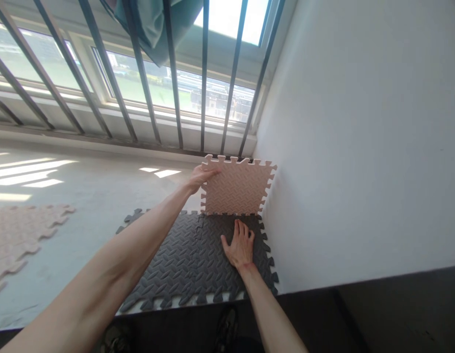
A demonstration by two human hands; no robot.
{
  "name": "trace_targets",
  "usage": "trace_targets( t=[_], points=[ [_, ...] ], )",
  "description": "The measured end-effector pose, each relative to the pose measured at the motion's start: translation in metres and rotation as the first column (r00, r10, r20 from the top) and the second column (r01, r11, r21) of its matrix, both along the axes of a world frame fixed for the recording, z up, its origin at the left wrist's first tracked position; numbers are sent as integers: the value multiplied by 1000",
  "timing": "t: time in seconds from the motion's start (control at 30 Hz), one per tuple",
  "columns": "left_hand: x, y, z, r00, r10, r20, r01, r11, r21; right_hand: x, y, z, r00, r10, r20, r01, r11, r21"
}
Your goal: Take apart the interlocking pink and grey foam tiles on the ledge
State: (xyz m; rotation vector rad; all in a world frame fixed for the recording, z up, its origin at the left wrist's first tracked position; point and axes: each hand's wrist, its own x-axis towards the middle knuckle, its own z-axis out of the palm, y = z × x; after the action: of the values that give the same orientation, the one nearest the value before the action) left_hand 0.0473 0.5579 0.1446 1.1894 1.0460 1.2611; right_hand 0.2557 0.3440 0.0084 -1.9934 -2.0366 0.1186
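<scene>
My left hand [202,177] grips the left edge of a pink foam mat tile [239,189], thumb on its near face. The tile stands tilted up, its lower toothed edge against the far edge of a dark grey foam mat [168,260]. My right hand [240,243] lies on the grey mat with fingers spread, close below the seam between the two. A joint line runs through the grey mat, dividing it into two tiles. Whether the teeth of pink and grey are locked together, I cannot tell.
Another pink foam mat [25,235] lies on the pale ledge [98,181] at the left. Metal bars [172,73] stand before the window, with green cloth [154,29] hanging behind them. A white wall [360,147] rises at the right. Shoes [227,323] show below the ledge.
</scene>
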Motion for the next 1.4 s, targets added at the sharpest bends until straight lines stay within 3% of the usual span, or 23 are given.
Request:
trace_targets(
  t=[0.27, 0.4, 0.7, 0.83, 0.97, 1.03, 1.13, 1.27, 1.4],
  points=[
    [-7, -34, -42, 996, -28, 90, 33, 998, -57, 64, 30, 4, 994, -43, 102, 47, 998, -42],
    [-5, -41, -58, 986, -24, 163, 30, 999, -39, 65, 32, 1, 989, -34, 145, 41, 998, -44],
    [-23, -48, -76, 956, 41, 289, -45, 999, 5, 64, 30, 11, 987, -26, 159, 32, 999, -40],
    [-23, -51, -73, 960, 10, 279, -10, 1000, -1, 42, 26, 23, 987, 12, 158, -5, 999, -44],
    [-15, -52, -69, 962, 16, 271, -15, 1000, -4, -9, 19, 29, 957, 289, 37, -287, 957, -41],
    [-14, -53, -67, 961, 20, 275, -21, 1000, 2, -32, 17, 27, 940, 342, 0, -341, 937, -70],
    [-17, -55, -62, 946, 44, 320, -50, 999, 9, -51, 18, 24, 952, 307, 3, -305, 946, -112],
    [-23, -62, -43, 896, 85, 435, -109, 994, 31, -52, 22, 21, 956, 293, -29, -294, 946, -135],
    [-42, -88, -22, 881, 129, 454, -157, 987, 24, -41, 26, 22, 928, 269, -256, -309, 942, -129]
  ],
)
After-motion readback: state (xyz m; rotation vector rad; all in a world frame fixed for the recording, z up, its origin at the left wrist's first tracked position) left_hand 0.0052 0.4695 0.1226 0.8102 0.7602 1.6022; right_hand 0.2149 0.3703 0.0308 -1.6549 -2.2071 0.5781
